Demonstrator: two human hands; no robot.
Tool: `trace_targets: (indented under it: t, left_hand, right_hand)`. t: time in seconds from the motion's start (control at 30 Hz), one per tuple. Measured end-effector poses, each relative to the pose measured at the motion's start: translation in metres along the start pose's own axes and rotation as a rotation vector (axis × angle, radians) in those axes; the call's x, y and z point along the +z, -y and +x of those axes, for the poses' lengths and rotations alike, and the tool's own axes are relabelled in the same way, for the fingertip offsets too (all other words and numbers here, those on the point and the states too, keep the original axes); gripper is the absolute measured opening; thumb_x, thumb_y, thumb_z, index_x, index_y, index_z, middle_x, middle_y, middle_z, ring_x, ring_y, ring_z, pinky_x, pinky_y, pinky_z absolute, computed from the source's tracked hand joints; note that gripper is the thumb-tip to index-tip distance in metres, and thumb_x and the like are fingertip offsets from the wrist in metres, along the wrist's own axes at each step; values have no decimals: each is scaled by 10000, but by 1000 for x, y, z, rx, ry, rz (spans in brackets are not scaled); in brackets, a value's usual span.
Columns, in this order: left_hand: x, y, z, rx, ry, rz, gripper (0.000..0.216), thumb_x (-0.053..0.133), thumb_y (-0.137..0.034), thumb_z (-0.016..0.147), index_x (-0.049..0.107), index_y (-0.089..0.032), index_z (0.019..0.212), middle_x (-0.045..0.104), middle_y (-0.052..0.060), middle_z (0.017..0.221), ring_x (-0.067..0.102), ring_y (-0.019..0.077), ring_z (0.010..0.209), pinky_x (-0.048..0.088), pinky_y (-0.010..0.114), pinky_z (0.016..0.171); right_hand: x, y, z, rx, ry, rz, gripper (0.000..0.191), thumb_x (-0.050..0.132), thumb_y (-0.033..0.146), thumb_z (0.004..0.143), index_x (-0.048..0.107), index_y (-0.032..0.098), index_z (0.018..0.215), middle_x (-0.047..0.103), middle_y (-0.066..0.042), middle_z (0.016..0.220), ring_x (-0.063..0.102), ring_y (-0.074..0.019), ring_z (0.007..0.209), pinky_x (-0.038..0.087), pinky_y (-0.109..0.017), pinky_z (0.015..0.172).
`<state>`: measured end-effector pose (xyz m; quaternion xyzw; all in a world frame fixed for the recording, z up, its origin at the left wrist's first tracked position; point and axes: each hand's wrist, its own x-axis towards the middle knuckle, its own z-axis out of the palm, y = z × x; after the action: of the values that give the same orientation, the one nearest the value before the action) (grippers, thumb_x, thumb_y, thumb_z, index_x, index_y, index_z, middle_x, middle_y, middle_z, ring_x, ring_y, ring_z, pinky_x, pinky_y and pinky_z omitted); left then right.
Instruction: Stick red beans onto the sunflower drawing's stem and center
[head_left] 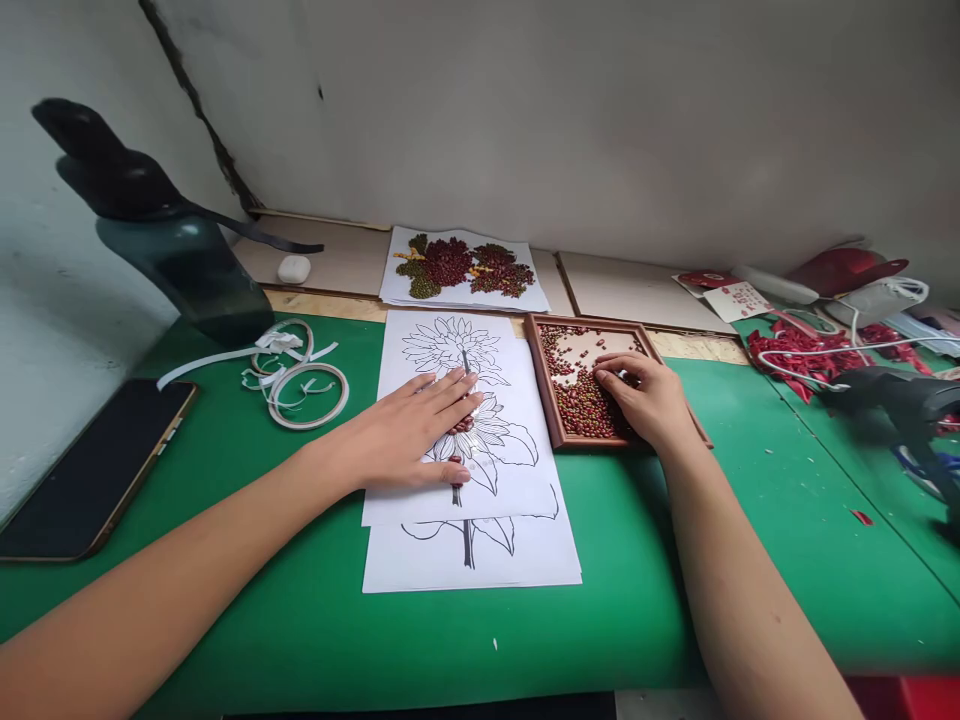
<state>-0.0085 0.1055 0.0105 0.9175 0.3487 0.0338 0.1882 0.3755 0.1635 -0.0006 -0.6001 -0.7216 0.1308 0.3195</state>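
Observation:
My left hand lies flat with its fingers stretched out on a printed flower drawing. Dark red beans show at the flower's centre beside my fingers, and a few more lie on the stem near my thumb. A second drawing sheet sticks out underneath. At the right, my right hand reaches into a brown wooden tray of small red and green beans. Its thumb and fingertips are pinched together over the beans; whatever they hold is too small to make out.
Behind the drawings lies a sheet with a finished bean picture. Tape rolls, a phone, a dark bottle and a white case are at the left. Red shreds, a cable and a blurred black object sit right.

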Motion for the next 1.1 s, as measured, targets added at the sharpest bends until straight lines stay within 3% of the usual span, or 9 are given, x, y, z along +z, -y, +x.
trace_targets:
  t: [0.1,0.2,0.33,0.4,0.57,0.67,0.77,0.9,1.1]
  left_hand:
    - [5,1,-5,39,-50,17,909,380,-766,1029,138,-234,1726,118,78,1791,108,273,1677,106,453,1374]
    - [6,0,-8,34,-54,19,922,384,-766,1028,145,-213,1726,131,86,1789,130,279,1674,132,444,1372]
    - [9,-3,-7,39,-53,18,908,404,-739,1036,180,-185,1719,138,97,1787,133,282,1674,148,447,1370]
    - [11,-3,-7,48,-69,22,899,422,-726,1037,198,-182,1716,144,99,1785,141,282,1673,142,447,1371]
    - [10,-2,-6,43,-66,17,868,412,-711,1048,252,-163,1701,178,102,1779,146,279,1672,142,454,1369]
    - [8,-1,-6,47,-41,16,832,397,-693,1061,286,-159,1690,205,94,1772,152,264,1672,121,456,1368]
    - [6,-1,-5,45,-35,17,798,365,-682,1075,288,-178,1690,189,77,1774,153,243,1673,111,449,1365]
    - [5,-1,-4,20,-13,37,768,351,-643,1095,284,-161,1689,163,69,1777,153,236,1673,109,459,1363]
    - [7,-1,-3,12,-1,63,699,371,-550,1115,283,-159,1689,162,46,1780,143,228,1675,130,467,1364]
  right_hand:
    - [-1,0,1,51,-10,-51,190,633,422,895,732,261,895,790,-86,1080,720,-322,1074,535,-514,1008]
    - [-3,8,-1,125,-109,-76,190,633,437,904,737,279,918,790,-74,1003,722,-329,1010,541,-523,966]
    - [-5,21,-2,134,-303,40,182,665,429,904,728,258,914,772,-84,892,710,-276,822,568,-454,816]
    - [-3,26,-2,129,-325,116,180,705,421,893,735,248,931,762,-92,863,698,-254,762,566,-428,755]
    - [9,57,-14,6,-331,244,169,823,310,839,754,261,986,760,-55,943,739,-256,892,598,-442,864]
    - [16,94,-31,-174,-170,235,185,803,221,886,737,292,1043,762,-21,1009,737,-233,962,598,-424,908]
    - [23,128,-48,-395,147,190,183,735,143,948,728,293,1052,763,-11,998,724,-195,926,600,-364,837]
    - [38,147,-61,-644,399,303,177,710,93,961,718,238,1061,762,-17,877,674,-195,914,579,-353,827]
    - [58,142,-67,-685,498,357,40,744,175,967,711,181,988,753,-69,908,657,-205,877,561,-379,805]
